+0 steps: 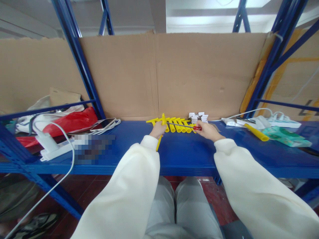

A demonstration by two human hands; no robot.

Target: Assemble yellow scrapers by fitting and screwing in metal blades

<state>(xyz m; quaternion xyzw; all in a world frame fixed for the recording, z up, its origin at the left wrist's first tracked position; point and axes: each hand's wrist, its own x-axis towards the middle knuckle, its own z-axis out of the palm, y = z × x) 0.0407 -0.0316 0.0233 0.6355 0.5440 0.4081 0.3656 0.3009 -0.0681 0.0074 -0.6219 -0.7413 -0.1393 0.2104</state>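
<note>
Two hands are occupied. Your left hand (157,130) is clenched around a yellow rod (163,119), which stands nearly upright with its lower end slanting back toward you. Your right hand (208,130) grasps a screwdriver (184,125) by its red handle, and the thin shaft reaches across to the rod just above your left knuckles.

The main risk is a slip. The rod looks like smooth plastic, so a sideways push could make the tip skate off it and into your left fingers, which sit right below the contact point. The rod is gripped only at mid-length, so it could also twist or tilt under the load.

Just beyond both hands lies a row of yellow pieces (174,127), with a stack of small white parts (198,117) beyond your right hand. A sudden jerk could scatter either across the blue shelf (184,156).
</note>
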